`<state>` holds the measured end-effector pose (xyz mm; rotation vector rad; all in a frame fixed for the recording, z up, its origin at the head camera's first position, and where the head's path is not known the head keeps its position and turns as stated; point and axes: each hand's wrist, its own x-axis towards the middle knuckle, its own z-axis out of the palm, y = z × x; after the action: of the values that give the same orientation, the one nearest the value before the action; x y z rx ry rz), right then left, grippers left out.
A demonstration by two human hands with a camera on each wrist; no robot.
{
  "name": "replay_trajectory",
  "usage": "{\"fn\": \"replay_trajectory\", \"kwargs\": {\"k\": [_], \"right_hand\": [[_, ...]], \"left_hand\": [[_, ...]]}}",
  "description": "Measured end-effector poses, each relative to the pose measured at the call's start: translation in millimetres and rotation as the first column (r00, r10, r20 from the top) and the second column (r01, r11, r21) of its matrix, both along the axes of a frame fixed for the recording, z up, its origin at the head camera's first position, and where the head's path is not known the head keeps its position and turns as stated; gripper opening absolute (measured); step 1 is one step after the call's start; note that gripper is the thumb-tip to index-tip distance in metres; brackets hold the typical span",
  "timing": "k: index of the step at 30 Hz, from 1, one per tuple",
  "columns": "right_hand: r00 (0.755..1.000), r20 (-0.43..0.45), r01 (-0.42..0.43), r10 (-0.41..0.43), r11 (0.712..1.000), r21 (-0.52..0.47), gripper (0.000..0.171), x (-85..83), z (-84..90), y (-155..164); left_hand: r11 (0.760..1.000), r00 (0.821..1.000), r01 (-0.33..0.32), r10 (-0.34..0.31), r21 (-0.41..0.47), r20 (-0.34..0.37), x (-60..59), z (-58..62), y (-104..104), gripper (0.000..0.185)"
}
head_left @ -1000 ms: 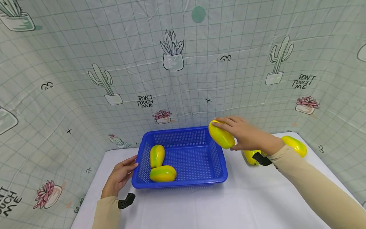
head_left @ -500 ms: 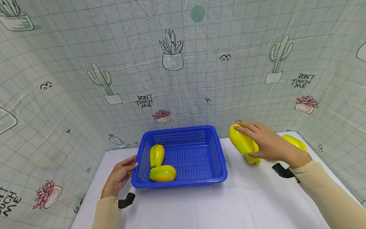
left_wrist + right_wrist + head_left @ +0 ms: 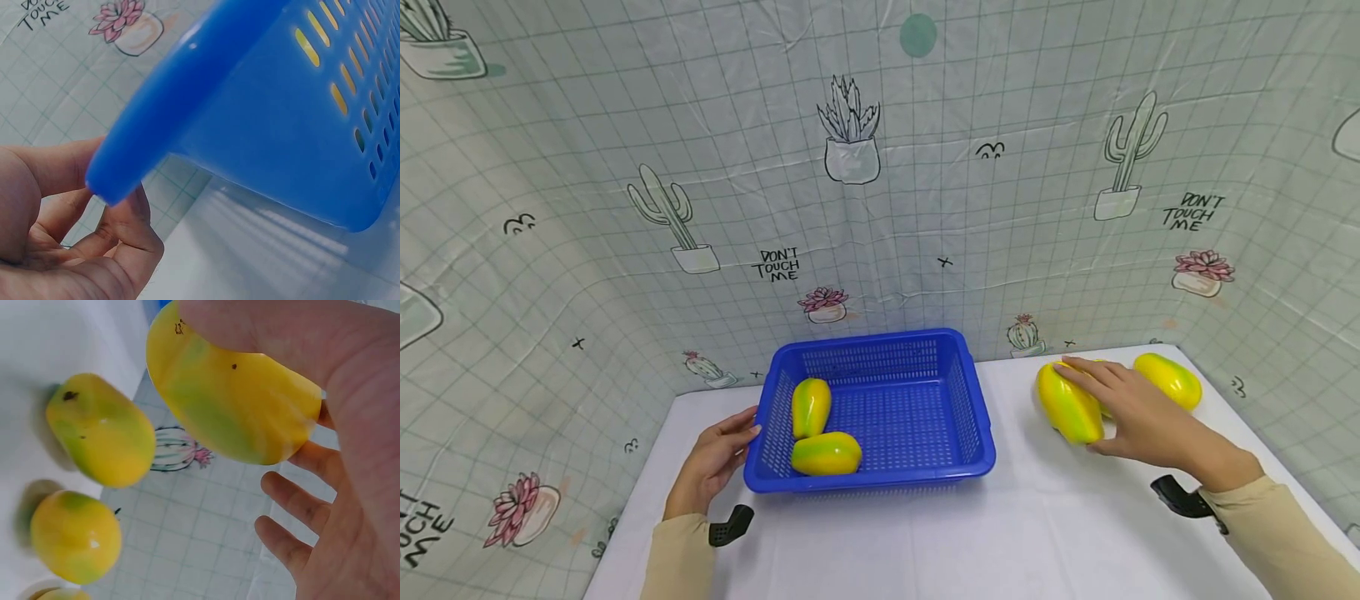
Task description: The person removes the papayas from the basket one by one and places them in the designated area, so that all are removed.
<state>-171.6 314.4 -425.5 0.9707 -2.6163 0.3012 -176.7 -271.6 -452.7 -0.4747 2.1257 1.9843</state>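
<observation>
Resting under right hand [image 3: 1138,412], fingers curled round it: mango [image 3: 1067,405], on white table [image 3: 1015,533].

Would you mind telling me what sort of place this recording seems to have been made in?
Probably a staged recording booth rather than a real kitchen: a cactus-print backdrop sheet wraps three sides of a white table, which bears only a blue basket and yellow-green mangoes, one held by the right hand.

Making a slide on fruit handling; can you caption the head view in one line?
Right hand holds a mango on the table right of the blue basket; left hand touches the basket.
</observation>
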Motion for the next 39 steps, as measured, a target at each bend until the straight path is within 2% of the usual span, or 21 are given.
{"fn": "replay_trajectory", "kwargs": {"k": [11,22,32,39], "right_hand": [[1.0,-0.019,0.006,-0.007,0.999,-0.041,0.116,16.0,-30.4,13],[0.999,0.003,0.046,-0.046,0.998,-0.034,0.118,33.7,-50.0,21],[0.991,0.111,0.085,-0.08,0.996,-0.038,0.115,42.6,-63.8,25],[0.986,0.144,0.091,-0.084,0.995,-0.039,0.115,44.9,-70.6,28]], "left_hand": [[1.0,1.0,0.006,-0.006,-0.012,-0.009,0.7,0.2,0,0.057],[1.0,1.0,0.003,-0.003,0.007,-0.024,0.4,-0.9,-2,0.06],[1.0,1.0,-0.005,0.005,0.005,-0.016,0.8,-1.3,-1,0.058],[1.0,1.0,-0.012,0.012,0.001,-0.014,0.8,-1.5,0,0.057]]}}
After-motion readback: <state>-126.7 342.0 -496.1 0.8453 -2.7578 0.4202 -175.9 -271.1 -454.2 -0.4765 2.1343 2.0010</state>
